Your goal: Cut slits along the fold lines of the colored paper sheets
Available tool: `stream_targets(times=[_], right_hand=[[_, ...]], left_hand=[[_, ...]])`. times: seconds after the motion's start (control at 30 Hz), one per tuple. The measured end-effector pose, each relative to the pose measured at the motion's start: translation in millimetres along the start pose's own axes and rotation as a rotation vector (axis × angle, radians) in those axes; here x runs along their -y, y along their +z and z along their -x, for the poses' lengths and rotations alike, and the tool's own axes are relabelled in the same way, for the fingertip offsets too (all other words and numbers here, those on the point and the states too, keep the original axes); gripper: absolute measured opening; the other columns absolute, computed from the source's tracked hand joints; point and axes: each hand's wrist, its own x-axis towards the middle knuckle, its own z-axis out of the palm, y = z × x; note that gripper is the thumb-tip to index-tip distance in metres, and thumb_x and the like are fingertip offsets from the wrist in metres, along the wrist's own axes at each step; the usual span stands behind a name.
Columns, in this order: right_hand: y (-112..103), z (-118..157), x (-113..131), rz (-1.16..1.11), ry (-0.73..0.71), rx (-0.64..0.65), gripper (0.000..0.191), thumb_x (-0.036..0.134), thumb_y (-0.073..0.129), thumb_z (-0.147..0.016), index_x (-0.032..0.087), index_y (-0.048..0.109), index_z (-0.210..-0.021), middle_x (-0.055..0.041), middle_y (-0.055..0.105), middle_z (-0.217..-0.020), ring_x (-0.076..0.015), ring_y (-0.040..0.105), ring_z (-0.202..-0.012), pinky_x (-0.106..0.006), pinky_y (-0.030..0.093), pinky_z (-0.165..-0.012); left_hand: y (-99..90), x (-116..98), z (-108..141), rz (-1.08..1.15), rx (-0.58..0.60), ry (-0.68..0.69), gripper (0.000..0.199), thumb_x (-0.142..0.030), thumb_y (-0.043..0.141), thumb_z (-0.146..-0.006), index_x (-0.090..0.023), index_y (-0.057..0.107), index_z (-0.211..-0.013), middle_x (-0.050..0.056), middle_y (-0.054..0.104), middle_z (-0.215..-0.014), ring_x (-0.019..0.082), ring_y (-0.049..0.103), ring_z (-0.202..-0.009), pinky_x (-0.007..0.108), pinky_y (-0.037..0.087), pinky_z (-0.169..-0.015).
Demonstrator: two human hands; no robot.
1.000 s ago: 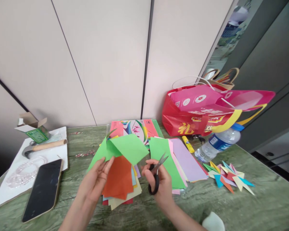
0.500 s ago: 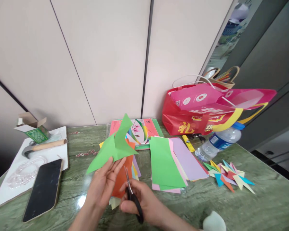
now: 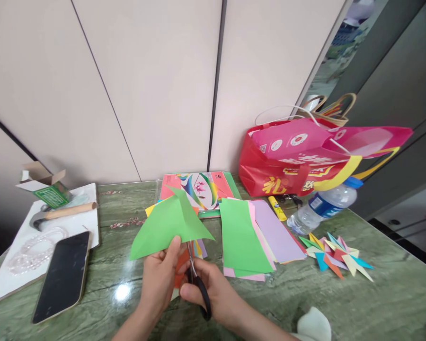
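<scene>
A creased green sheet is pinched at its lower edge by my left hand, thumb on top. My right hand grips black-handled scissors, whose blades point up and meet the lower edge of the sheet. Under the hands lies a stack of coloured paper, mostly hidden, with an orange piece showing. Green rectangles rest on pink ones to the right, beside a lilac sheet.
On the left are a phone, a hammer-like tool, clear beads and a small box. On the right stand a red bag, a bottle, a glue stick and folded paper points.
The green sheet has come down and opened flatter. My left hand has turned, its thumb now over the edge. The scissor blades now reach the sheet's edge.
</scene>
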Motion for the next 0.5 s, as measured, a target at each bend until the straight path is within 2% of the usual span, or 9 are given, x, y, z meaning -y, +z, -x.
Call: stream_targets(times=[0.07,0.13,0.27,0.33,0.5], right_hand=[[-2,-1,-1,0.007,0.001,-0.016,0.049,0.059,0.067,-0.061,0.017,0.052,-0.082,0.0036,0.042,-0.066,-0.0104,0.035,-0.059,-0.023,0.029,-0.054],[-4,-2,-4,0.007,0.031,-0.034,0.048,0.058,0.068,-0.062,0.017,0.052,-0.083,0.0041,0.043,-0.065,-0.0104,0.037,-0.059,-0.023,0.030,-0.055],[-9,-3,-10,-0.036,0.128,-0.074,0.046,0.053,0.072,-0.059,0.017,0.053,-0.082,0.0041,0.050,-0.062,-0.0108,0.045,-0.057,-0.025,0.036,-0.058],[-10,-3,-11,-0.055,0.161,-0.098,0.046,0.051,0.073,-0.058,0.016,0.054,-0.082,0.0043,0.051,-0.061,-0.0108,0.047,-0.055,-0.025,0.038,-0.058],[-12,-4,-11,-0.030,0.197,-0.125,0.045,0.049,0.074,-0.058,0.016,0.055,-0.082,0.0049,0.051,-0.056,-0.0113,0.049,-0.055,-0.025,0.038,-0.057]], left_hand=[[-1.9,3,-1,-0.024,0.030,0.019,0.015,-0.027,0.072,-0.065,-0.014,0.067,-0.065,0.000,0.069,-0.057,0.015,0.063,-0.053,0.023,0.050,-0.054],[-2.0,4,-3,0.026,0.038,-0.012,0.014,-0.024,0.073,-0.064,-0.012,0.067,-0.070,0.002,0.071,-0.062,0.016,0.066,-0.060,0.025,0.052,-0.061],[0.2,2,-10,0.194,0.050,-0.225,0.011,-0.014,0.069,-0.066,-0.008,0.066,-0.074,0.012,0.073,-0.074,0.024,0.069,-0.080,0.033,0.053,-0.075],[0.0,2,-16,0.233,0.053,-0.288,0.008,-0.011,0.064,-0.071,-0.007,0.065,-0.078,0.015,0.073,-0.077,0.025,0.069,-0.081,0.035,0.054,-0.075],[-3.0,2,-23,0.219,0.031,-0.311,0.010,-0.010,0.059,-0.075,-0.010,0.064,-0.085,0.014,0.074,-0.079,0.025,0.070,-0.079,0.036,0.056,-0.074]])
